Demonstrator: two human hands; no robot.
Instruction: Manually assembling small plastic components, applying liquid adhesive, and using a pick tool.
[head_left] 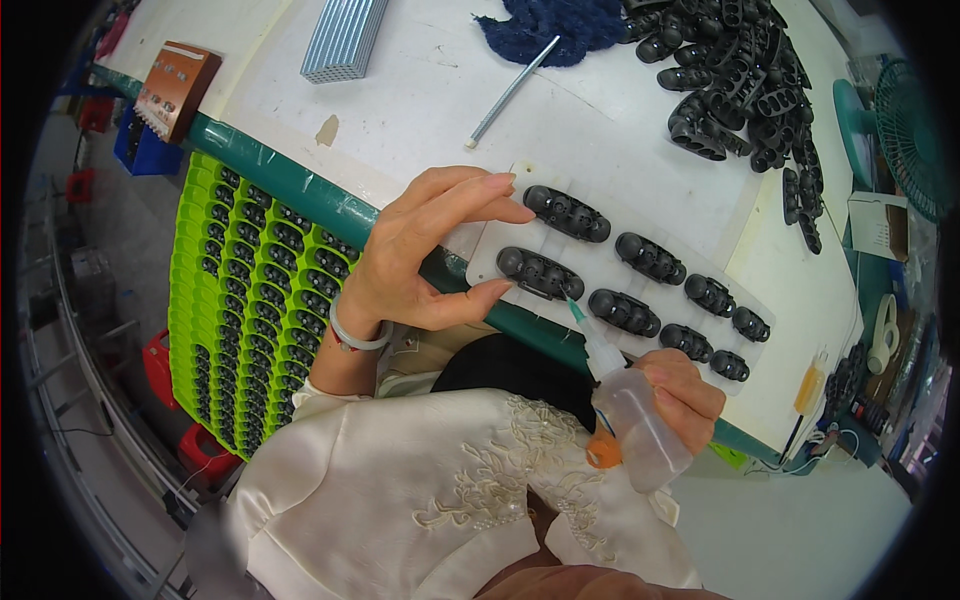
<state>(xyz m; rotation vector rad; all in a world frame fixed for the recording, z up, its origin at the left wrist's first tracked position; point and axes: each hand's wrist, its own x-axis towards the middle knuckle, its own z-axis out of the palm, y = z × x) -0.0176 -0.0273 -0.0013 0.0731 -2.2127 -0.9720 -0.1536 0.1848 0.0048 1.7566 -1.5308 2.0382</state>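
1. While the right hand (682,400) is clamped around a squeeze bottle (645,430), some of its fingers are hidden behind the translucent body, and how much the bottle contains is hard to make out.
2. The green nozzle tip (577,312) overlaps the right end of the nearest black part (540,275); whether it touches cannot be told.
3. The left hand (405,250) holds nothing visible, thumb and fingers spread apart; the thumb is at that part's left end, contact unclear, and the fingers are beside the far row's first part (566,213).
4. Both parts lie on a pale plate (600,268) carrying eight in two rows, larger ones at the left.
5. Beyond lie a silvery stick (513,93), a dark blue cloth (560,30), a block of silvery tubes (343,45) and a tangled heap of black parts (740,90); the upper edge cuts off the last three.
6. The left forearm stands in front of some of the bright green trays (190,260) filled with similar parts.
7. The white tabletop (400,130) has a green edge and a worn patch; a green fan (915,140) stands at the right, and red stools (160,365) show dimly at the left.
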